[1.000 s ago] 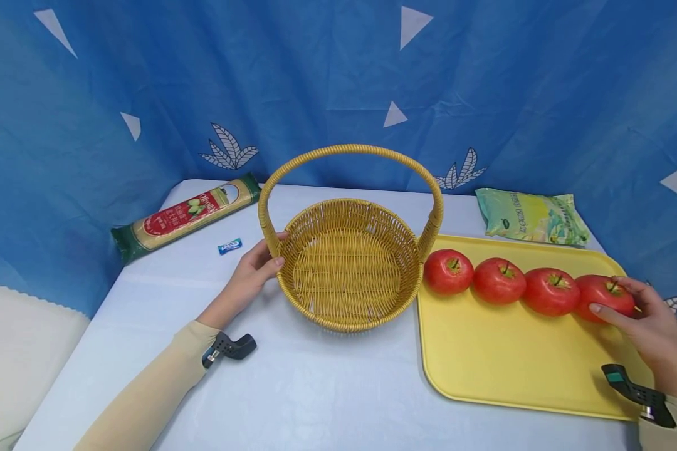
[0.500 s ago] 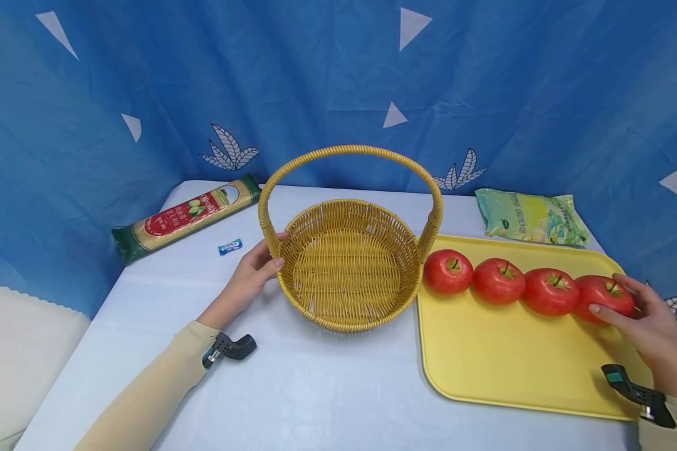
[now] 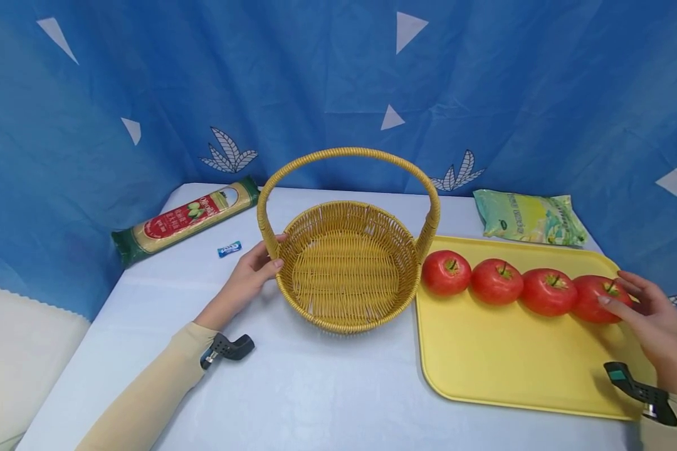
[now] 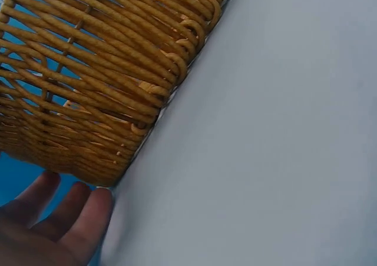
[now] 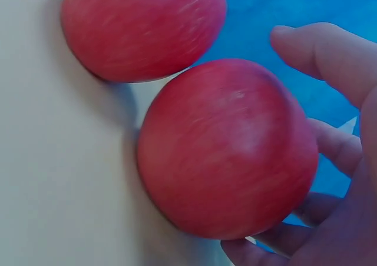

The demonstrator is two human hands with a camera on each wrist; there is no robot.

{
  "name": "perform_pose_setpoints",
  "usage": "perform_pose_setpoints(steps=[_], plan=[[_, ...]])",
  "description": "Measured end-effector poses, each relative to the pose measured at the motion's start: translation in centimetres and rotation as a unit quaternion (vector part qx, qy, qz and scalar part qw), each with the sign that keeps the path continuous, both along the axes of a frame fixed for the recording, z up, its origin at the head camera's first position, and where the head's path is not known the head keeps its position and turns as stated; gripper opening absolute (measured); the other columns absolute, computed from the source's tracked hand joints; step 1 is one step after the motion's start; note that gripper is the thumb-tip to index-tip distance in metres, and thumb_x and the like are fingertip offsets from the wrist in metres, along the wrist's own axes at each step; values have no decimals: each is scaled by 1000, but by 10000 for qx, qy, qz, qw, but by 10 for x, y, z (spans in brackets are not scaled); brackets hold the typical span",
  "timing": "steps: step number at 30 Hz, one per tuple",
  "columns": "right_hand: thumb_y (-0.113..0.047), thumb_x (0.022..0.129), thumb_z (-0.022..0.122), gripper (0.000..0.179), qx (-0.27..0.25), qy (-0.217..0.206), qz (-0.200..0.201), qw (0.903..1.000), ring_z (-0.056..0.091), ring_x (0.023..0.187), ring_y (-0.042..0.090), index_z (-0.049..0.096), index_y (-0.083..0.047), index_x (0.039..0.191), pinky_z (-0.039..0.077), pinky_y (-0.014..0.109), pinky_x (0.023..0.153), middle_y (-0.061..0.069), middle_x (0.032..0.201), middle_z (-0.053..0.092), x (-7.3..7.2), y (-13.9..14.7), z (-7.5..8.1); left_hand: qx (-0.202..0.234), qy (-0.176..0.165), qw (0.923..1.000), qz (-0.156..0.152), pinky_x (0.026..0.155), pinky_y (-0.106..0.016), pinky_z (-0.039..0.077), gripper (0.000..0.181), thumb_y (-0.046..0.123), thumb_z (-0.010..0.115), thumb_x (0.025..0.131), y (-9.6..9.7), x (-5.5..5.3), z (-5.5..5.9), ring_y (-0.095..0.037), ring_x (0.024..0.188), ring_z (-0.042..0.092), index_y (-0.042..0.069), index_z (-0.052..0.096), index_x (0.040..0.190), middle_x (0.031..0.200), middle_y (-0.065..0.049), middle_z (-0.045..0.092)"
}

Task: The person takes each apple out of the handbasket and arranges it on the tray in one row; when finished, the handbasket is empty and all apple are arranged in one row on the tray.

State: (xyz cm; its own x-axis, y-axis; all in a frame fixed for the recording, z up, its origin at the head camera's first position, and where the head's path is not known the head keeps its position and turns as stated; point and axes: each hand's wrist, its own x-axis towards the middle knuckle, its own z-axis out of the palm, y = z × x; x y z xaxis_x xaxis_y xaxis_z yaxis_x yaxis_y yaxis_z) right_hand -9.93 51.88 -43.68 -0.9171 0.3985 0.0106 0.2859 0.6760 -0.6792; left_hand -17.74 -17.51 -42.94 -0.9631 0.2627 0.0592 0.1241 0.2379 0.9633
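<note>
A round golden wicker basket point(image 3: 346, 327) with a tall arched handle stands mid-table. My left hand point(image 3: 249, 270) holds its left rim at the handle's base, thumb over the edge. In the left wrist view, fingers point(image 4: 88, 219) lie against the basket's woven wall point(image 4: 88, 101). Several red apples sit in a row along the back of a yellow tray point(image 3: 502, 369). Around the rightmost apple point(image 3: 589, 300) my right hand point(image 3: 654, 319) is spread. The right wrist view shows its thumb apart from that apple point(image 5: 227, 148), the other fingers close behind or touching it.
Behind the tray lies a green-yellow packet point(image 3: 530, 218). A long pasta package point(image 3: 186, 220) and a small blue wrapped piece point(image 3: 229, 249) lie left of the basket. A blue curtain point(image 3: 316, 81) closes off the back of the white table point(image 3: 316, 388).
My right thumb has come back off the rightmost apple, and the hand has shifted slightly right. The left hand keeps its hold on the basket; the apples stay in their row.
</note>
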Motion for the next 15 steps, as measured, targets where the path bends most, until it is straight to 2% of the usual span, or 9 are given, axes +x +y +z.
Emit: perform_pose_setpoints(steps=[1,2,4,6,8,12,15], plan=[[-33,103,58,74,46,-28,-58,10000,28,150,39,16,-34,164,32,2,101,14,172,16,-2,4,-2,-85,47,10000,10,111,-55,47,54,16,56,104,-1,-1,0,-41,143,46,14,41,156,164,-13,38],[-33,102,59,74,33,-31,-100,9999,27,150,40,17,-32,164,34,8,108,14,172,15,-4,7,-1,-190,83,9998,22,111,-58,46,55,16,57,103,-1,-1,1,-41,142,48,14,41,156,163,-13,39],[-38,103,56,75,112,-129,-251,9995,20,155,43,14,-31,164,29,22,120,14,173,12,-7,6,2,-416,175,9990,33,111,-59,46,56,18,58,103,-4,-2,3,-42,140,50,15,41,156,162,-14,41],[-37,103,55,77,44,-211,-332,9992,12,156,47,11,-25,165,23,46,127,18,172,7,-7,-2,15,-651,299,9974,57,111,-59,46,58,19,60,102,-9,-2,7,-42,138,52,14,40,157,161,-14,43],[-36,102,55,80,-54,-229,-380,9990,6,157,47,9,-21,166,17,62,125,19,172,3,-5,-15,31,-795,386,9961,50,112,-59,46,59,18,61,102,-15,-1,12,-42,138,52,12,40,156,160,-15,43],[-32,102,56,81,-116,-201,-343,9991,-1,158,45,7,-23,165,13,71,122,16,172,-1,-1,-35,57,-1044,493,9933,93,113,-58,45,60,16,63,101,-31,3,26,-41,140,49,7,39,156,161,-16,41],[-31,102,56,81,68,-203,-211,9995,-1,157,48,8,-18,166,12,73,121,20,172,0,-3,-44,70,-1375,544,9887,243,111,-57,47,61,18,63,101,-44,7,37,-39,141,49,11,39,157,161,-14,42]])
